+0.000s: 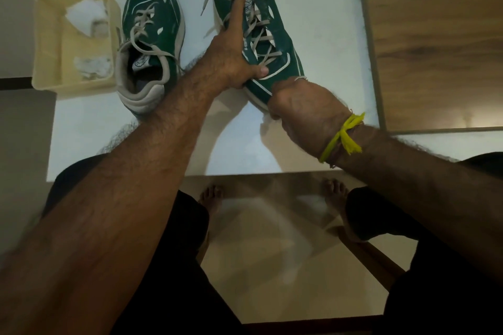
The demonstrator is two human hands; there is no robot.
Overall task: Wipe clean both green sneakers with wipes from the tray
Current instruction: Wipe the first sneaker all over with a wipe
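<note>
Head view: at upper centre of the frame, the right-hand green sneaker (268, 43) is held over the white table (326, 35) by the left hand (234, 60), index finger laid along its tongue, thumb hooked at the laces. The right hand (302, 106), fingers curled, is pressed at the toe; whether a wipe is gripped cannot be told. The other green sneaker (152, 27) lies just beside the cream tray (49, 43), where crumpled wipes (87, 15) are seen.

right hand's fingers (275, 90) hidden
</note>
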